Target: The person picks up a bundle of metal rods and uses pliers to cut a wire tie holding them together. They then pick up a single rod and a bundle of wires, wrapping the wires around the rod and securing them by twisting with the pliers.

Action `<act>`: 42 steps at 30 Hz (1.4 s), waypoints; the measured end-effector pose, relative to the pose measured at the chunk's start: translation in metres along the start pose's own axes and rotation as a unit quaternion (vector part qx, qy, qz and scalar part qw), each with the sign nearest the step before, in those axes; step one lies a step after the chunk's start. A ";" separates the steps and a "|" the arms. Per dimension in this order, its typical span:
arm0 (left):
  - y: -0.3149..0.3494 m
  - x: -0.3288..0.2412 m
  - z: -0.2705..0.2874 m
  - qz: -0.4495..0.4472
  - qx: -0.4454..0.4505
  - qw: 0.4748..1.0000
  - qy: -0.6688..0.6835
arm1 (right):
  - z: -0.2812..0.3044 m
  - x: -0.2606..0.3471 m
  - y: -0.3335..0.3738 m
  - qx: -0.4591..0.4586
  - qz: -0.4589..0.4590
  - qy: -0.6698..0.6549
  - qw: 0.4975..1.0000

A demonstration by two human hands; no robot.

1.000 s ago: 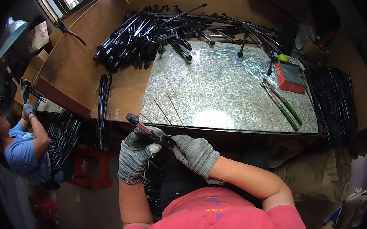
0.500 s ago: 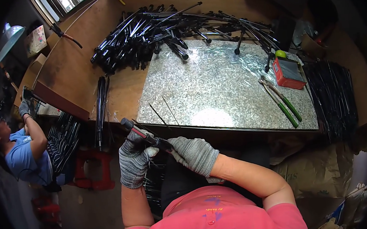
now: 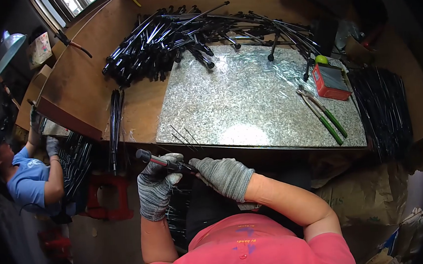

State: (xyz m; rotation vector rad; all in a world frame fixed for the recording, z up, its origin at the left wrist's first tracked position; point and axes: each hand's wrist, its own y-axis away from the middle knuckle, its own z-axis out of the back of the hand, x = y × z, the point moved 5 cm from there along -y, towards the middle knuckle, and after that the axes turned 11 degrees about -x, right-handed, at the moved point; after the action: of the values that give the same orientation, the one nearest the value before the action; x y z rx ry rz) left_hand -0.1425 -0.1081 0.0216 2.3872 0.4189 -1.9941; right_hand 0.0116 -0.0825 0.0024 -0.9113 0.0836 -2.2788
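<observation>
Both my hands wear grey knitted gloves and are in front of the bench's near edge. My left hand (image 3: pixel 154 192) is closed round a dark rod (image 3: pixel 160 161) with a reddish stripe and a thick black end pointing up and left. The rod's other end runs into my right hand (image 3: pixel 225 177), whose fingers are pinched around it; what else they hold is hidden. Beyond my hands, several thin dark wires (image 3: pixel 184 138) stick up against the near edge of the speckled stone slab (image 3: pixel 204 103). Whether they join the rod I cannot tell.
A heap of black rods with knobbed ends (image 3: pixel 155 44) lies at the back. Green-handled pincers (image 3: pixel 322 116) and a red box (image 3: pixel 331 83) are on the slab's right. Black thin rods (image 3: pixel 381 108) hang at far right. A co-worker (image 3: pixel 31 181) sits at left, behind a wooden partition (image 3: pixel 69 118).
My hands keep their hold on the rod and have shifted slightly. The thin wires have changed their tilt. The co-worker's hands have moved apart, one lower now.
</observation>
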 end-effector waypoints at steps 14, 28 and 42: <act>0.003 0.001 -0.006 -0.002 -0.005 0.999 -0.032 | -0.006 -0.002 0.003 -0.006 0.010 0.010 1.000; 0.005 0.017 0.003 0.006 -0.056 0.998 0.008 | -0.025 0.001 0.002 0.005 -0.019 0.028 0.999; 0.000 0.012 0.000 0.050 -0.018 0.999 -0.004 | -0.024 -0.001 -0.001 0.036 -0.030 -0.016 0.999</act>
State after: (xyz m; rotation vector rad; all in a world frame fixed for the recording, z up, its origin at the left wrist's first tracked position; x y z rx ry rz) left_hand -0.1408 -0.1061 0.0101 2.3288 0.3258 -1.9380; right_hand -0.0037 -0.0850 -0.0162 -0.9228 -0.0403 -2.3066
